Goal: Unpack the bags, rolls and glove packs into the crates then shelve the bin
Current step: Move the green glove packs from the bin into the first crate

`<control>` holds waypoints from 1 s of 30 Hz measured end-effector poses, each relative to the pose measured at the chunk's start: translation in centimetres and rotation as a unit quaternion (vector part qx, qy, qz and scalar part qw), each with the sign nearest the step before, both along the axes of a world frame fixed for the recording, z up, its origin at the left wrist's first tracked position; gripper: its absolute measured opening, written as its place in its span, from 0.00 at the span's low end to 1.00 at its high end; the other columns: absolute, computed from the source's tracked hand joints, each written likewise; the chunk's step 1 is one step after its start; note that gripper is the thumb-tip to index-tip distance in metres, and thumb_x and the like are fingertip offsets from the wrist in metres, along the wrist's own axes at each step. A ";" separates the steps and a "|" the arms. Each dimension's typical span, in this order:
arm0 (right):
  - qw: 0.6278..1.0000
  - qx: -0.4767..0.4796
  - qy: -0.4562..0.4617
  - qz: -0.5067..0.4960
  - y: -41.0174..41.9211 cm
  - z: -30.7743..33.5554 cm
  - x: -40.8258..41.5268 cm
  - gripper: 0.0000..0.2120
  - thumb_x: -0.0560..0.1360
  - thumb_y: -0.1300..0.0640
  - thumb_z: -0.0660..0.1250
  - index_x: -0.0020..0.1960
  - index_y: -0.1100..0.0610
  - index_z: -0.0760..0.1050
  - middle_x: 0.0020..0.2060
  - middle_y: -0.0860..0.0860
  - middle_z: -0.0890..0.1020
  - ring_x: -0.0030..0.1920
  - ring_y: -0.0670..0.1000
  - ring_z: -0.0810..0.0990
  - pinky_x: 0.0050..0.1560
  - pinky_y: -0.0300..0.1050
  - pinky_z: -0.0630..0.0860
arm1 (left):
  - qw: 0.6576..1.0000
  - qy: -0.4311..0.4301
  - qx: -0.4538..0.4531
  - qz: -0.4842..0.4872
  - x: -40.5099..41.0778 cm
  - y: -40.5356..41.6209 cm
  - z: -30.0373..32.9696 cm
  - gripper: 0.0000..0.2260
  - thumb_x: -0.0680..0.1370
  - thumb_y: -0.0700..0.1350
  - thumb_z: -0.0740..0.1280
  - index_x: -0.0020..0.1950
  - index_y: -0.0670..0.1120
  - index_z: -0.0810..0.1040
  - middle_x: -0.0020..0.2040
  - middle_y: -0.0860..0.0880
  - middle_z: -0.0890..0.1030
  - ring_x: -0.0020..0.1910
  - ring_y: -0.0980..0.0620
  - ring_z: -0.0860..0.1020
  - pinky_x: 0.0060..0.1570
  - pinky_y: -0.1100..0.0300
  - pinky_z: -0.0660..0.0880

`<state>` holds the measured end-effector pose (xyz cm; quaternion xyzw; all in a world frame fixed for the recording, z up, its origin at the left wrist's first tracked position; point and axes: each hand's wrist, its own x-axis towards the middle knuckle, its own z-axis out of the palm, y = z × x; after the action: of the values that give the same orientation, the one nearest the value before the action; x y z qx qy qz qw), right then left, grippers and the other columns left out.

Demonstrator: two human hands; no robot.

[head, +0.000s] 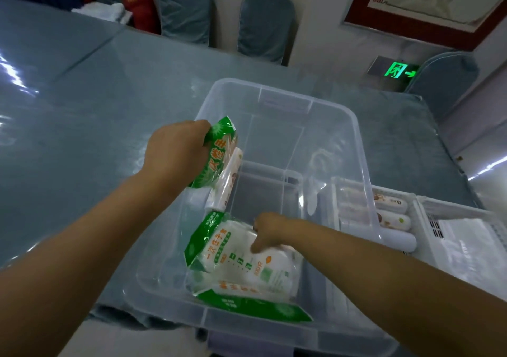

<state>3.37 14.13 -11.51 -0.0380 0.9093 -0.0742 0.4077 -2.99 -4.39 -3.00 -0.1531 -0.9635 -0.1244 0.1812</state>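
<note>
While hands [175, 150] grip packs [219, 153], bin [362, 148] half-empty

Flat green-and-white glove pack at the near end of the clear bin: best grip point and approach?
Likely the glove pack's left green sealed edge, taken from above. The pack lies flat and soft at the clear bin's near end, so its broad face gives little to pinch. That edge is exposed; the right hand already presses on the top.

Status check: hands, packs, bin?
Left hand gripping green pack at bin rim. Right hand on packs inside. Nothing blocking.
</note>
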 end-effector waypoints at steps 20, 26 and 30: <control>0.673 -0.103 0.728 0.080 9.1 14.1 5.8 0.05 0.62 0.66 0.72 0.35 0.62 0.77 0.35 0.57 0.80 0.35 0.57 0.76 0.32 0.47 0.72 | 0.844 -0.250 0.458 -0.125 0.7 2.3 6.8 0.12 0.76 0.43 0.65 0.40 0.60 0.80 0.42 0.46 0.84 0.41 0.45 0.83 0.41 0.52 0.80; 0.605 -0.039 0.795 0.035 14.7 16.4 9.4 0.01 0.65 0.66 0.69 0.36 0.64 0.78 0.35 0.59 0.80 0.36 0.60 0.78 0.36 0.50 0.75 | 0.810 -0.236 0.492 -0.216 2.0 6.4 10.7 0.09 0.76 0.44 0.64 0.45 0.58 0.80 0.41 0.51 0.85 0.39 0.49 0.84 0.39 0.53 0.79; 0.612 -0.023 0.790 -0.037 19.3 15.7 12.1 0.06 0.66 0.65 0.73 0.35 0.64 0.77 0.34 0.59 0.79 0.37 0.57 0.76 0.36 0.49 0.72 | 0.786 -0.189 0.521 -0.273 3.8 10.0 12.2 0.11 0.74 0.43 0.63 0.43 0.58 0.81 0.38 0.55 0.84 0.38 0.52 0.83 0.37 0.56 0.80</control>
<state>15.46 33.44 4.24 -0.0574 0.8779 -0.0510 -0.4726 0.86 5.64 9.15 -0.2654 -0.6849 -0.6785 0.0060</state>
